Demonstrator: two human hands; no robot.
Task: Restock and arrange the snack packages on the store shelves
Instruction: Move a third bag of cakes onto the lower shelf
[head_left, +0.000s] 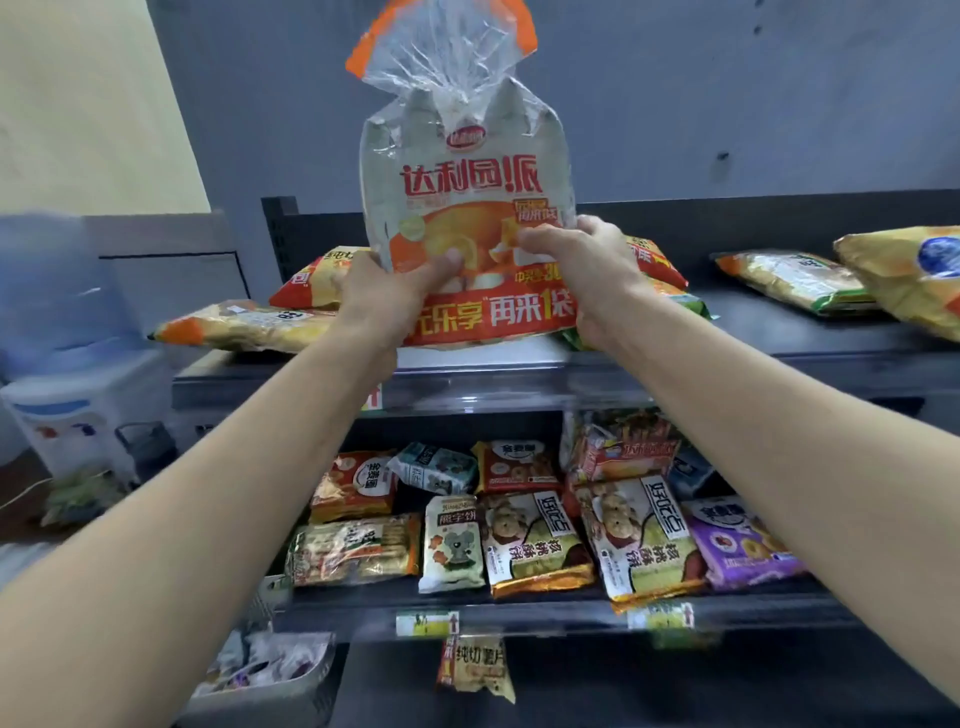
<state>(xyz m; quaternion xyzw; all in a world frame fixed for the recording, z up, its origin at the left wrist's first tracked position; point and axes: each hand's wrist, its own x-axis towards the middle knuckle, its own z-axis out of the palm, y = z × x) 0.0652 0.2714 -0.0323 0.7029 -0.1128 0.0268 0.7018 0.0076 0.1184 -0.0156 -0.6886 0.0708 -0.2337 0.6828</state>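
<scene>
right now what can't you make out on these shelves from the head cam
- Bottom edge of the large orange pie bag: hidden by the left hand and right hand, so whether it rests on the top shelf is unclear.
- Yellow bag: cut off by the right frame edge.
- Packs behind the pie bag: mostly covered by it.
- Price tags: blurred, unreadable.
- Water dispenser: blurred.

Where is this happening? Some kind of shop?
Most likely a small shop, or a mock-up of one. Dark tiered shelves carry snack packets lying in rows, price tags are clipped to the shelf edge, and two hands hold a large orange bag upright on the top shelf.
</scene>
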